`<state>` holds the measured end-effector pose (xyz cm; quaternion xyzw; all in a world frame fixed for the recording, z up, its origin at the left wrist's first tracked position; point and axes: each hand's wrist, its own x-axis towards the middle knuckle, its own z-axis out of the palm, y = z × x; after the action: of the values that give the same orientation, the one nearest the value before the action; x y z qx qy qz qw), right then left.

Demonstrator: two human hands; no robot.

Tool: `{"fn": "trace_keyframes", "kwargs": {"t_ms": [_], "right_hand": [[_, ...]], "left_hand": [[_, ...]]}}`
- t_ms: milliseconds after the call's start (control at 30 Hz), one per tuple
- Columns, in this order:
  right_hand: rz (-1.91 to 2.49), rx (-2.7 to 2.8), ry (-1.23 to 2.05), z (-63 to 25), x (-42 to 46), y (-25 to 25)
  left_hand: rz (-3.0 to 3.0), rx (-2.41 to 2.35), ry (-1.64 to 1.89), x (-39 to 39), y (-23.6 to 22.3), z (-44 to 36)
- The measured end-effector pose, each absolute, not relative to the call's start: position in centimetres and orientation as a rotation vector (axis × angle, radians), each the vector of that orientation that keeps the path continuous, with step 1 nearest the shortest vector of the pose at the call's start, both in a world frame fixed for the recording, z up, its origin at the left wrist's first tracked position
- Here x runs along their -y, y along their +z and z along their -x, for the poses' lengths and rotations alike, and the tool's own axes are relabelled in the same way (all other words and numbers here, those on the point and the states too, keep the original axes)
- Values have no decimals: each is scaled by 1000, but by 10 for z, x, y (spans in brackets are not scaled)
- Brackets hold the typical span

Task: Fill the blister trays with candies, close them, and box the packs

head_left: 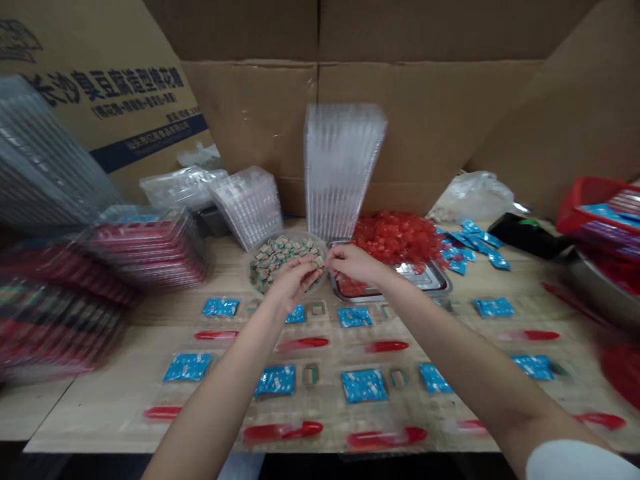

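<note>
Small wrapped cubes (283, 263) sit heaped in a round clear bowl (250, 267) near the table's (100, 413) far edge. Our left hand (293, 283) and right hand (354, 263) pinch over them; we cannot tell if either grips one. A steel tray (437, 283) lies just right; blue sachets (364, 385) and red plastic pieces (385, 438) fill the near rows.

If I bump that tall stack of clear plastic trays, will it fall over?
Probably yes. The tall stack of clear plastic trays stands on its narrow end, so a small push could likely tip it. The thin plastic looks light, so it would probably topple easily. The nested trays might slide apart.
</note>
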<state>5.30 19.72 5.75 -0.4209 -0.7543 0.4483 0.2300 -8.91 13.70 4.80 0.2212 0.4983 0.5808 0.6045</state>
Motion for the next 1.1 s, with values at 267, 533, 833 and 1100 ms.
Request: {"fn": "trace_keyframes", "kwargs": {"t_ms": [267,533,833,1100], "right_hand": [[1351,2224,580,-128,-152,71],[1333,2707,-104,-258,-96,70],[1531,2467,-101,-391,-116,42],[1763,2497,-116,-456,-170,10]], "left_hand": [[-702,-1198,1219,-130,53,22],[-945,-1253,842,-122,44,-109],[-1089,-1206,701,-140,21,-239],[-1427,-1232,779,-156,-15,-252]]}}
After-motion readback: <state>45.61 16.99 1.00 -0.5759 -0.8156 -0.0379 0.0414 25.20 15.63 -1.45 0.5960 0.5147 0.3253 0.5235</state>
